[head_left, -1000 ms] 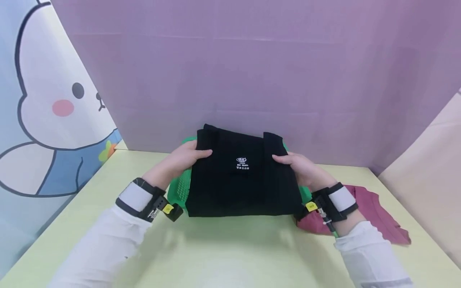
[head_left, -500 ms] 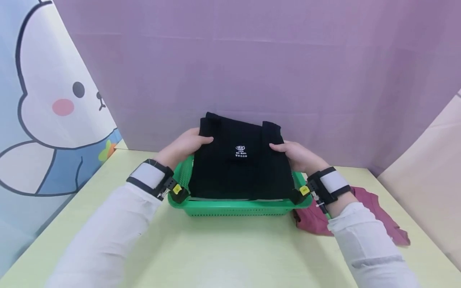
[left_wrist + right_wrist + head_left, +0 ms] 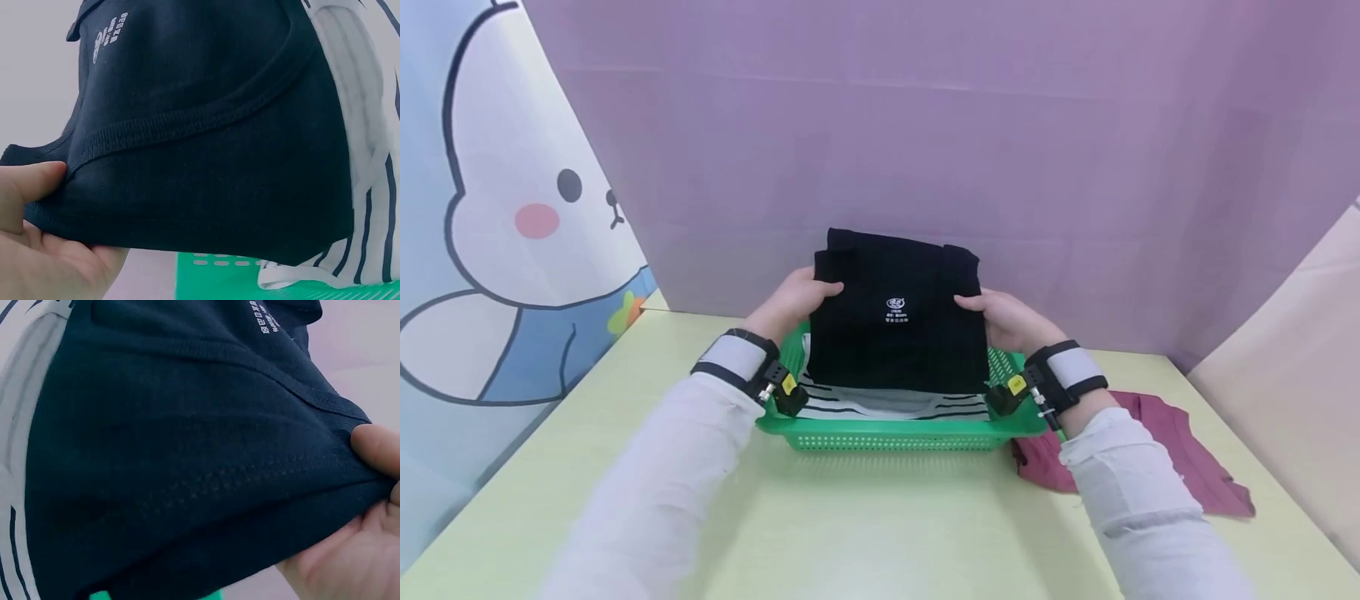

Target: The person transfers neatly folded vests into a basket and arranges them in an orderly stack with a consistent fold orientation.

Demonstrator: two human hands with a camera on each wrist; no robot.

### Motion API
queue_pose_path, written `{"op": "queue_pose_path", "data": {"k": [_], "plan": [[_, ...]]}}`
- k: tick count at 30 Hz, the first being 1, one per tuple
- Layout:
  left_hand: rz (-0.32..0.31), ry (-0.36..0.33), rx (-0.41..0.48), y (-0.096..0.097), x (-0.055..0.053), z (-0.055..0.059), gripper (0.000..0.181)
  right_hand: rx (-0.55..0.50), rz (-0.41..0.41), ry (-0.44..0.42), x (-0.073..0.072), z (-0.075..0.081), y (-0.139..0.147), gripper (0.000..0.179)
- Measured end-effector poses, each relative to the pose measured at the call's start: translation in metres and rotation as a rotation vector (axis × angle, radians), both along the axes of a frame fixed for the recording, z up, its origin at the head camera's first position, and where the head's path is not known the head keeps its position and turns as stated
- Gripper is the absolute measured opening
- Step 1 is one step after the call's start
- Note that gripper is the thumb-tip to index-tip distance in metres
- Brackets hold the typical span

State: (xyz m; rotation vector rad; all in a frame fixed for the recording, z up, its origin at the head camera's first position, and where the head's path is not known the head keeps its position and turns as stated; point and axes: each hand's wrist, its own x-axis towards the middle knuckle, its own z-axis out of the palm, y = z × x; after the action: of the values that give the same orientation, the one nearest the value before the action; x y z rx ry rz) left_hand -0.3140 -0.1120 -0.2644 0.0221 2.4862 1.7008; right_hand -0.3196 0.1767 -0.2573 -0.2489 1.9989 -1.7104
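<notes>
In the head view a folded black shirt [image 3: 895,354] with a white printed label inside its neck hangs tilted over the green basket [image 3: 891,427]. My left hand [image 3: 796,300] pinches its left side, thumb on top and fingers underneath, as the left wrist view shows on the dark cloth [image 3: 219,187]. On the opposite side my right hand [image 3: 1013,322] grips the shirt the same way; in the right wrist view its thumb [image 3: 378,449] presses on the fabric. A white shirt with black stripes [image 3: 842,409] lies in the basket, partly hidden beneath the black one.
A maroon garment [image 3: 1183,454] lies on the pale table [image 3: 880,525] to the right of the basket, partly covered by my right forearm. A purple curtain [image 3: 925,150] stands behind the basket. A cartoon-printed sheet [image 3: 497,250] borders the left side.
Both hands have carried the black shirt away from me and up in the head view, and have come slightly closer together. The basket's front and the striped shirt inside have come into sight.
</notes>
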Motion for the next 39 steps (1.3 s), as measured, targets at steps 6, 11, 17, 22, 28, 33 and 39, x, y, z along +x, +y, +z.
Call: {"op": "queue_pose_path", "data": {"k": [6, 11, 17, 22, 28, 33, 39], "plan": [[0.006, -0.024, -0.015, 0.004, -0.001, -0.008, 0.059, -0.011, -0.024, -0.063, -0.006, -0.012, 0.001, 0.057], [0.02, -0.062, 0.027, 0.007, -0.002, -0.014, 0.061, -0.045, -0.069, -0.117, -0.01, -0.023, 0.004, 0.056], [-0.001, -0.066, 0.042, 0.011, -0.003, -0.021, 0.06, -0.056, -0.074, -0.15, -0.011, -0.035, 0.006, 0.055], [0.0, -0.082, 0.004, 0.009, -0.001, -0.028, 0.061, -0.031, -0.051, -0.139, -0.008, -0.041, 0.005, 0.06], [0.009, 0.02, -0.102, 0.009, -0.001, -0.029, 0.055, -0.015, -0.03, -0.097, -0.005, -0.039, 0.004, 0.061], [0.011, 0.088, -0.175, 0.012, -0.002, -0.03, 0.047, 0.014, -0.02, -0.073, -0.004, -0.039, 0.004, 0.06], [-0.023, 0.102, -0.238, 0.011, -0.003, -0.033, 0.043, 0.104, -0.059, -0.108, -0.004, -0.04, 0.003, 0.071]]}}
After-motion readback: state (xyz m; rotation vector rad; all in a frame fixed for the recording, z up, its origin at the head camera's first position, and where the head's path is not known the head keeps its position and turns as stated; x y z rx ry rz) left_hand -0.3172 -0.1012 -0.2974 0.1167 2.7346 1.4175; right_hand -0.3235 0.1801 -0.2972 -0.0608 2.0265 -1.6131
